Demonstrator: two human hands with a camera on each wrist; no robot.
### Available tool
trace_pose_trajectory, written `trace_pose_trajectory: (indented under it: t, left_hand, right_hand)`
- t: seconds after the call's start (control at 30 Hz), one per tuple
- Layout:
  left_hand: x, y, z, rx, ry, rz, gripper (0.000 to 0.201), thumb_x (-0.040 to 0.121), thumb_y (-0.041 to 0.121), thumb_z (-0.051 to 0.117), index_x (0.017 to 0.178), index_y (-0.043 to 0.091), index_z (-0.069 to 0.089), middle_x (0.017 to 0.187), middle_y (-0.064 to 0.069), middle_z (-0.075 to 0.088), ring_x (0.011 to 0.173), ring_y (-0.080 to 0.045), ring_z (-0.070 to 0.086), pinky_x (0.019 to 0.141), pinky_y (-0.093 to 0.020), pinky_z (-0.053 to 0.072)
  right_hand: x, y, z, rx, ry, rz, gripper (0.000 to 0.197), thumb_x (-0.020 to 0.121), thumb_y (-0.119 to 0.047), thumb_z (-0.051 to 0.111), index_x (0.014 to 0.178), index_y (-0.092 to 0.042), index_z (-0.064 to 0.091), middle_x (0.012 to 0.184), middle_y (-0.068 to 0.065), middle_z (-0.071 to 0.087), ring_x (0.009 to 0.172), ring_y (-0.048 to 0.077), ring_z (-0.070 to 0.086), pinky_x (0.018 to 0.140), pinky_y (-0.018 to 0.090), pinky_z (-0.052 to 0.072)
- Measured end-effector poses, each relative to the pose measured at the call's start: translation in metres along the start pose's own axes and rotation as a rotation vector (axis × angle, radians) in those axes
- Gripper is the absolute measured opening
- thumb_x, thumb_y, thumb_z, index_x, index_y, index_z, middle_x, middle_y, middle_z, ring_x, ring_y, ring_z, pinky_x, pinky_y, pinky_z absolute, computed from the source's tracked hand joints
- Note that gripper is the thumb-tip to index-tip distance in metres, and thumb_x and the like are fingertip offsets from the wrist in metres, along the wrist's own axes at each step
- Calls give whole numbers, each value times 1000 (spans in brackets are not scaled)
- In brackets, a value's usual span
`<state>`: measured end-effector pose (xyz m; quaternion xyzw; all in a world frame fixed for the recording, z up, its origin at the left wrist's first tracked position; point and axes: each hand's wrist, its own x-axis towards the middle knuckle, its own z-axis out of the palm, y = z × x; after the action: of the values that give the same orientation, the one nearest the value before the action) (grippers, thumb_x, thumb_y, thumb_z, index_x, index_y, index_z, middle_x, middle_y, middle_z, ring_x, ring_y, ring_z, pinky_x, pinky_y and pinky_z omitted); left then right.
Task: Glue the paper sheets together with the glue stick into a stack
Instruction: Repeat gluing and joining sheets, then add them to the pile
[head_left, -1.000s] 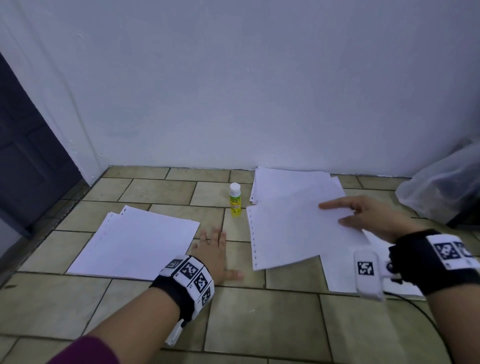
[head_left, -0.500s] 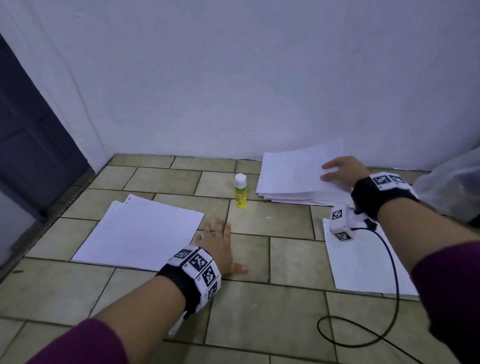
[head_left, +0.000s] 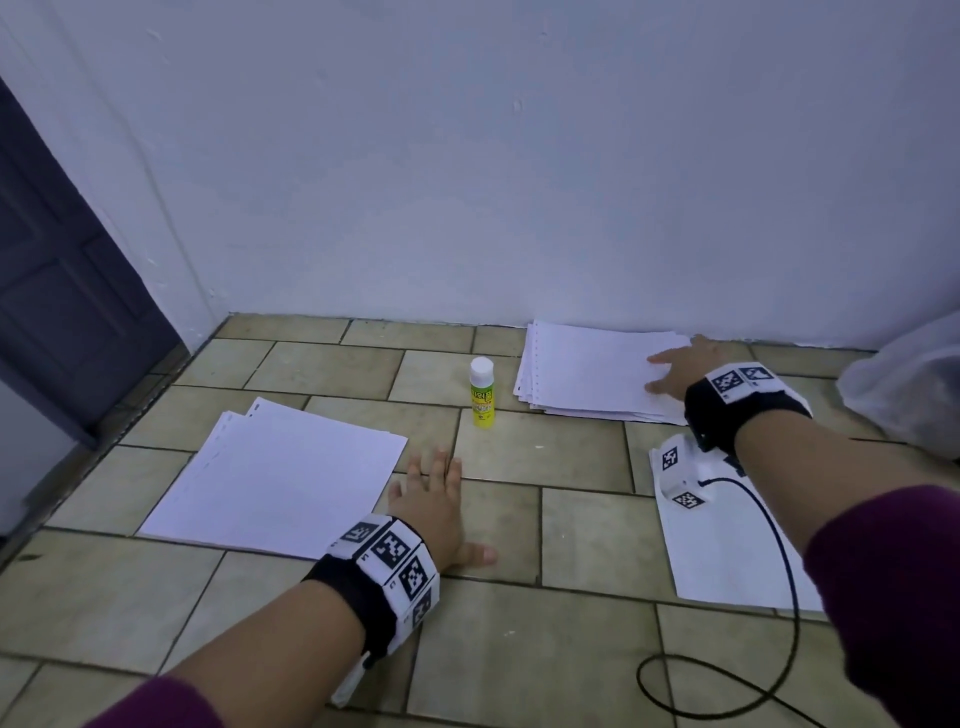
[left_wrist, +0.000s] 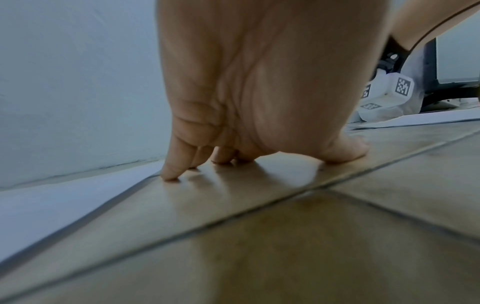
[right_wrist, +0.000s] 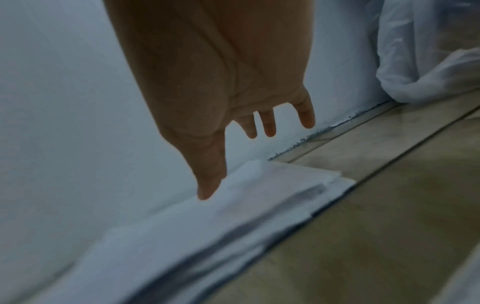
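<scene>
The right hand (head_left: 675, 371) lies over the far-right paper stack (head_left: 587, 371), which sits on the floor against the foot of the wall. Its fingers (head_left: 662, 357) are straight and slightly spread over the top sheet; the blurred right wrist view suggests the fingertips hover just above the paper rather than press it, though that cannot be settled from here. The left hand (head_left: 436, 506) rests flat on the floor tiles (head_left: 519, 447) with fingers spread and only lightly bent, its little finger just beside the right edge of the near-left paper pile (head_left: 275, 467); it holds nothing. The glue stick (head_left: 482, 392) stands upright and capped on the tiles between the 2 piles, near the wall and touching neither. 1 more loose sheet (head_left: 727, 551) lies toward the near-right part of the floor, with a white tracking device (head_left: 683, 475) and its black cable (head_left: 769, 597) on it.

The sheets look thin, light and limp, so each will likely bow or slide if lifted by 1 corner. The stack's edges are fanned, which offers a way in: pinching the top sheet at its exposed right edge or corner seems best, while a flat palm steadies the rest. The glue stick is small, rigid and smooth; gripping its yellow barrel and pulling the white cap with the other hand should work.
</scene>
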<state>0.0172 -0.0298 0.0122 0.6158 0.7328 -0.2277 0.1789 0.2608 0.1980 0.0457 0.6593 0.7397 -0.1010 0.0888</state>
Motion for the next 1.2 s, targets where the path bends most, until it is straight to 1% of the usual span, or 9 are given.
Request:
trace_pose_trajectory:
  t: [0.13, 0.3, 0.47, 0.6, 0.67, 0.77, 0.9, 1.0, 1.2]
  left_hand:
    - [1, -2, 2, -15, 25, 10, 114, 81, 74, 45, 149, 9, -20, 157, -10, -25, 146, -37, -15, 119, -48, 11]
    - [-5, -2, -8, 29, 75, 55, 110, 83, 73, 44, 152, 5, -9, 160, -14, -10, 146, -40, -1, 116, -46, 22]
    - [-6, -42, -30, -352, 193, 258, 96, 70, 91, 35, 130, 19, 56, 135, 3, 52, 128, -22, 44, 107, -39, 37]
    - [-10, -78, -29, -187, 237, -81, 89, 82, 64, 58, 149, 15, 26, 156, -2, 21, 147, -27, 8, 115, -46, 21]
    - [-14, -88, -26, -96, 131, -239, 96, 77, 67, 62, 145, 9, 28, 150, -8, 30, 142, -31, 22, 112, -45, 25]
    - [-10, -99, -11, -97, 92, -216, 81, 72, 65, 69, 130, 13, 48, 124, 0, 57, 115, -17, 55, 94, -26, 42]
    - [-18, -104, -12, -94, 165, -214, 78, 79, 63, 63, 137, 15, 42, 136, 1, 51, 124, -15, 49, 101, -25, 37]
    - [-23, -109, -15, -66, 175, -187, 73, 88, 57, 56, 145, 17, 33, 145, 1, 42, 133, -15, 41, 107, -26, 31]
    - [-29, -114, -12, -35, 89, -149, 94, 87, 60, 56, 153, 16, 6, 157, 1, 24, 142, -17, 27, 113, -27, 24]
  right_hand:
    - [-52, 1, -12, 67, -116, -104, 90, 87, -49, 61, 153, -13, 12, 159, 7, 17, 145, 23, 19, 117, 34, 19]
    - [-132, 6, 15, -46, -306, -196, 102, 86, -44, 65, 152, -11, -6, 160, 11, -6, 148, 26, -5, 117, 37, 14]
    - [-150, 9, 48, -75, -396, -195, 105, 90, -42, 60, 148, -7, -20, 156, 16, -23, 146, 32, -14, 118, 40, 10]
    - [-152, 11, 48, -19, -369, -194, 106, 89, -42, 61, 148, -9, -20, 156, 15, -23, 146, 30, -13, 117, 38, 11]
    - [-153, 12, 49, 13, -348, -188, 106, 89, -43, 61, 149, -10, -20, 157, 14, -22, 147, 29, -12, 117, 38, 12]
    - [-157, 13, 49, 89, -296, -183, 107, 87, -43, 64, 150, -10, -16, 158, 12, -17, 148, 26, -7, 117, 35, 13]
    - [-156, 16, 47, 219, -238, -172, 89, 76, -38, 77, 139, -11, 21, 143, 6, 33, 123, 18, 40, 89, 20, 38]
    - [-155, 20, 46, 230, -213, -190, 64, 73, -40, 79, 114, -23, 34, 123, -2, 44, 101, 12, 44, 64, 11, 32]
    - [-154, 26, 50, 211, -186, -235, 68, 65, -40, 84, 111, -28, 36, 115, -8, 43, 103, 12, 42, 75, 20, 36]
